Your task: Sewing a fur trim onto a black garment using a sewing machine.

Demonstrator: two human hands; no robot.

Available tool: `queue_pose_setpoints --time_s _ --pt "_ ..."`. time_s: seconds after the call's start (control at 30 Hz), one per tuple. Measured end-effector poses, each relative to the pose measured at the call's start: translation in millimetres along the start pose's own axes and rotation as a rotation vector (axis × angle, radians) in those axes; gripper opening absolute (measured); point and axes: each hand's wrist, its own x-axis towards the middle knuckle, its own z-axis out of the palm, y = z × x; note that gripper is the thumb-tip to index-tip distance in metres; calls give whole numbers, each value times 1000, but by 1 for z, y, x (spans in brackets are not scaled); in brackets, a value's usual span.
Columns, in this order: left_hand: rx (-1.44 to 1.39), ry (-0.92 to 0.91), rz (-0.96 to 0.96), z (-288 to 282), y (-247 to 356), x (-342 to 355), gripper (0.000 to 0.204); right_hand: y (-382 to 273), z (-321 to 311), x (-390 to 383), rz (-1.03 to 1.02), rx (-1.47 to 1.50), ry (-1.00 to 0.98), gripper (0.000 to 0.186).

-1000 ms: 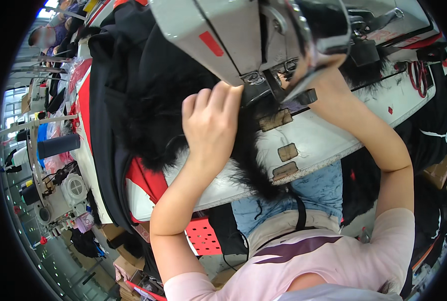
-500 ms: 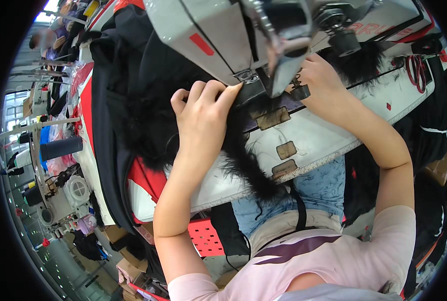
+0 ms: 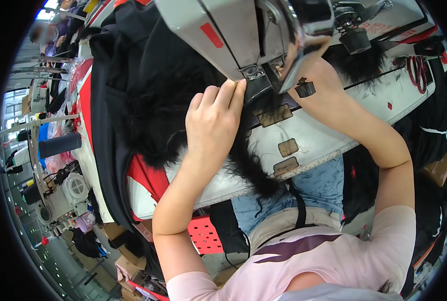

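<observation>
My left hand (image 3: 214, 118) is closed, its fingers bunched at the edge of black fur trim (image 3: 156, 113) beside the needle area of a white sewing machine (image 3: 193, 25). The fur joins a heap of black fabric (image 3: 118, 75) to the left, and a furry strip (image 3: 256, 175) hangs over the near table edge. My right hand (image 3: 316, 95) reaches in on the machine's other side. Its fingers are hidden behind the shiny metal part of the machine head, so their grip does not show.
The white table (image 3: 334, 135) carries brown tape patches (image 3: 287, 147) and loose fur hairs. More black fur (image 3: 356, 62) lies behind my right wrist. Red-handled scissors (image 3: 416, 75) rest at the far right. Another person (image 3: 45, 35) is at the upper left.
My left hand has moved slightly right, its fingers drawn closer together. My right hand has shifted slightly. The machine head appears a little farther right in the view.
</observation>
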Motion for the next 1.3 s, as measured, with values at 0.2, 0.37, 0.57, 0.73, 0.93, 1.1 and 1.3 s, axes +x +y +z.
queue_pose_setpoints --time_s 0.2,0.37,0.57,0.73,0.93,1.1,1.3 --pt "45 -29 17 1 4 -1 35 -1 0 -1 38 -11 1 9" --pt "106 -11 5 1 7 2 24 0 0 0 37 37 -8 11" --pt "136 18 -26 6 5 4 18 0 2 2 82 -11 -122 9" --pt "96 13 -43 5 7 -5 24 -1 11 0 158 146 47 6" --pt "122 6 -105 -2 4 -6 26 6 1 3 112 68 -24 5" --pt "113 -69 -113 -6 7 -7 30 9 2 3 111 -5 -37 6" --pt "76 -33 -13 2 21 4 33 22 -17 -9 130 -182 -194 36"
